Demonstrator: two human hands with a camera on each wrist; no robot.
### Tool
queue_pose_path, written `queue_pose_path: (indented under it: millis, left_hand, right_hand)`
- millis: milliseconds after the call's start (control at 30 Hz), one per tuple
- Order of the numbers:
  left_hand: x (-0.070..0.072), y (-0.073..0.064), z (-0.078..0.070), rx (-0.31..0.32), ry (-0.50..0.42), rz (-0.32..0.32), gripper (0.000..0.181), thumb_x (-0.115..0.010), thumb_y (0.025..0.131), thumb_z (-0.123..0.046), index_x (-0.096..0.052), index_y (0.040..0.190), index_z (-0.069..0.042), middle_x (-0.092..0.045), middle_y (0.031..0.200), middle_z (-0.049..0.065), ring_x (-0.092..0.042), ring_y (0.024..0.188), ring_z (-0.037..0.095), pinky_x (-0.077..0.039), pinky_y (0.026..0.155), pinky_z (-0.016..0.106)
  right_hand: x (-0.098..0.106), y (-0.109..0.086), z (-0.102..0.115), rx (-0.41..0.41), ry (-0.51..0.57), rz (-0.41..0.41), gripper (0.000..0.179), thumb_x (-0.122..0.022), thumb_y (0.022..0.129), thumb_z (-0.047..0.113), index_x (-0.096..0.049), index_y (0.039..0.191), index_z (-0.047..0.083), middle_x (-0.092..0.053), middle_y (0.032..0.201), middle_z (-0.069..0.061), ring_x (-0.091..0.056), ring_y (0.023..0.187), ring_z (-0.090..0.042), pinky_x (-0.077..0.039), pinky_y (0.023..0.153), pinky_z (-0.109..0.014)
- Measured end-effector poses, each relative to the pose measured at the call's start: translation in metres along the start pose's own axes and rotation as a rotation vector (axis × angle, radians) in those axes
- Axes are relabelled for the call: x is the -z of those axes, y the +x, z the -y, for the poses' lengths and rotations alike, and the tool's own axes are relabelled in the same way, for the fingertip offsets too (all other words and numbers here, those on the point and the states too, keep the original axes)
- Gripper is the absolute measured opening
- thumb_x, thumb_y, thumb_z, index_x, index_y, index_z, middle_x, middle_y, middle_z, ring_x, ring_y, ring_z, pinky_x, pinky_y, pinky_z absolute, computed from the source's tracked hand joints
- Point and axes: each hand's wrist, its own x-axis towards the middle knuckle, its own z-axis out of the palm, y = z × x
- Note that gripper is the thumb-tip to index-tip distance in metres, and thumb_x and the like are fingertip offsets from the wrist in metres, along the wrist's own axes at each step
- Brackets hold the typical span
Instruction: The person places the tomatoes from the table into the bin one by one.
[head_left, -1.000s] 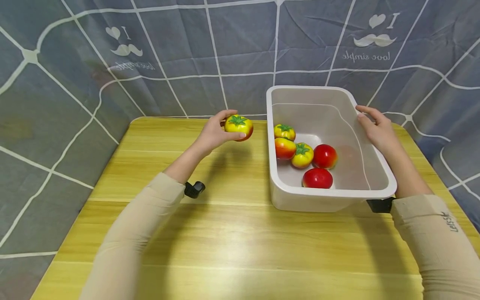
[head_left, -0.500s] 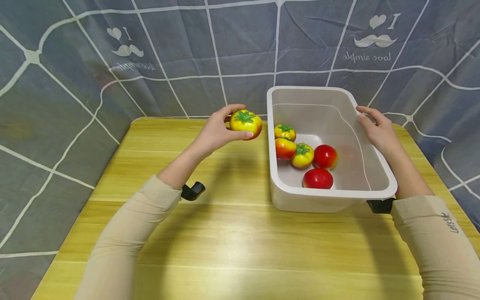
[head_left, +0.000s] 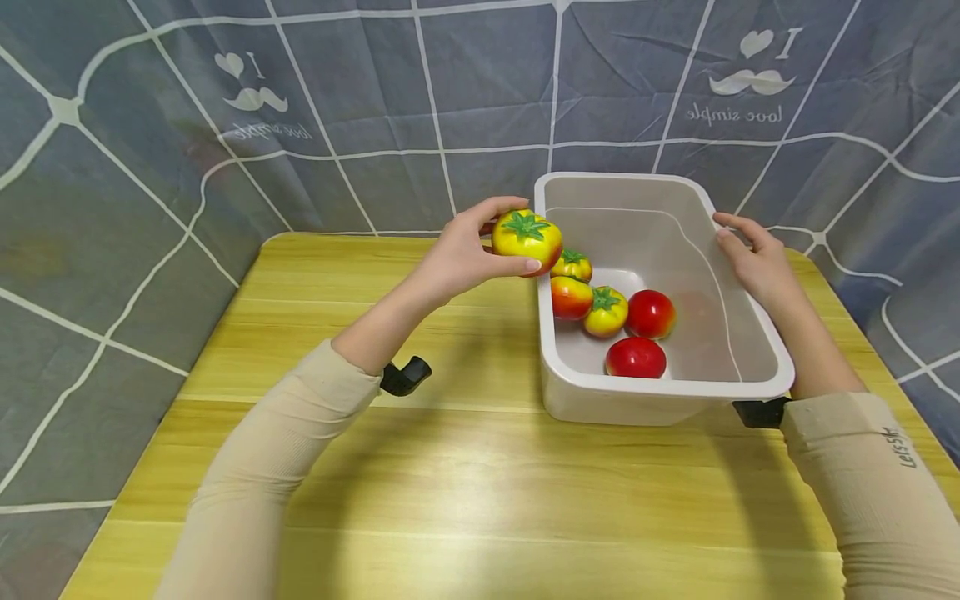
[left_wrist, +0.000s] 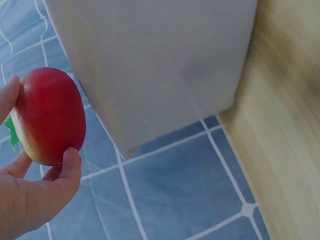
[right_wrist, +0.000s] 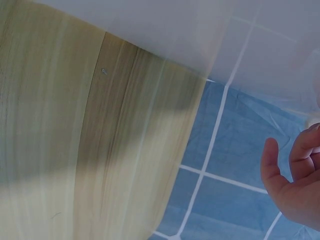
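Note:
My left hand (head_left: 467,257) holds a yellow-and-red toy tomato (head_left: 527,237) with a green leafy top, thumb on the near side and fingers behind. The tomato is raised at the left rim of a pale grey plastic bin (head_left: 663,387). From the left wrist view, its red underside (left_wrist: 52,117) shows between the fingertips, beside the bin wall (left_wrist: 155,65). My right hand (head_left: 759,262) grips the bin's right rim; the right wrist view shows part of that hand (right_wrist: 295,185) by the bin wall. Inside the bin lie yellow tomatoes (head_left: 605,312) and red ones (head_left: 636,357).
The bin stands on a wood-grain table (head_left: 450,467), towards its back right. A grey-blue cloth (head_left: 360,92) with white lines hangs behind the table and along its sides. Each wrist carries a black mount, the left one (head_left: 406,377) jutting over the table.
My left hand has carried the tomato right and upward, from over the table to the bin's left rim. My right hand and the bin have stayed put.

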Motion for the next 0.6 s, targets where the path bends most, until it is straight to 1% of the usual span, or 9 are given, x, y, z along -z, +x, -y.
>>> queue_pose_path:
  millis: [133, 233, 400, 500, 600]
  left_hand:
    - [-0.008, 0.004, -0.007, -0.022, -0.001, 0.013, 0.068, -0.078, 0.076, -0.021, -0.046, 0.135, -0.013, -0.049, 0.129, 0.001, -0.049, 0.111, 0.018, -0.047, 0.085, 0.023]
    - [-0.016, 0.010, -0.011, -0.036, 0.008, 0.026, 0.068, -0.079, 0.075, -0.022, -0.046, 0.135, -0.013, -0.050, 0.128, 0.002, -0.049, 0.110, 0.018, -0.048, 0.084, 0.022]
    - [-0.030, 0.019, -0.016, -0.073, 0.019, 0.054, 0.066, -0.078, 0.076, -0.022, -0.047, 0.134, -0.013, -0.052, 0.124, 0.003, -0.050, 0.105, 0.018, -0.049, 0.079, 0.021]
    - [-0.038, 0.021, -0.018, -0.082, 0.015, 0.077, 0.066, -0.077, 0.076, -0.021, -0.047, 0.134, -0.012, -0.052, 0.124, 0.003, -0.051, 0.106, 0.018, -0.049, 0.079, 0.020]
    - [-0.044, 0.025, -0.021, -0.082, 0.011, 0.101, 0.066, -0.077, 0.076, -0.022, -0.047, 0.134, -0.013, -0.051, 0.126, 0.002, -0.050, 0.109, 0.017, -0.047, 0.081, 0.019]
  right_hand:
    - [0.000, 0.000, 0.000, -0.003, -0.015, 0.009, 0.053, -0.037, 0.098, 0.040, -0.038, 0.141, 0.009, -0.040, 0.134, -0.022, -0.044, 0.081, 0.007, -0.038, 0.064, -0.008]
    - [0.001, 0.001, -0.001, -0.004, -0.023, 0.001, 0.053, -0.037, 0.098, 0.040, -0.039, 0.141, 0.009, -0.039, 0.135, -0.022, -0.043, 0.083, 0.005, -0.037, 0.065, -0.009]
    - [0.001, 0.002, -0.002, -0.003, -0.023, -0.001, 0.053, -0.038, 0.098, 0.040, -0.040, 0.141, 0.010, -0.041, 0.132, -0.021, -0.044, 0.079, 0.007, -0.038, 0.063, -0.009]
    - [0.000, 0.001, -0.001, -0.005, -0.023, 0.008, 0.053, -0.038, 0.098, 0.040, -0.039, 0.141, 0.010, -0.041, 0.132, -0.021, -0.044, 0.079, 0.007, -0.038, 0.063, -0.009]
    - [0.000, 0.001, -0.001, -0.001, -0.021, 0.001, 0.053, -0.038, 0.097, 0.041, -0.040, 0.141, 0.010, -0.041, 0.132, -0.021, -0.044, 0.080, 0.006, -0.038, 0.064, -0.009]
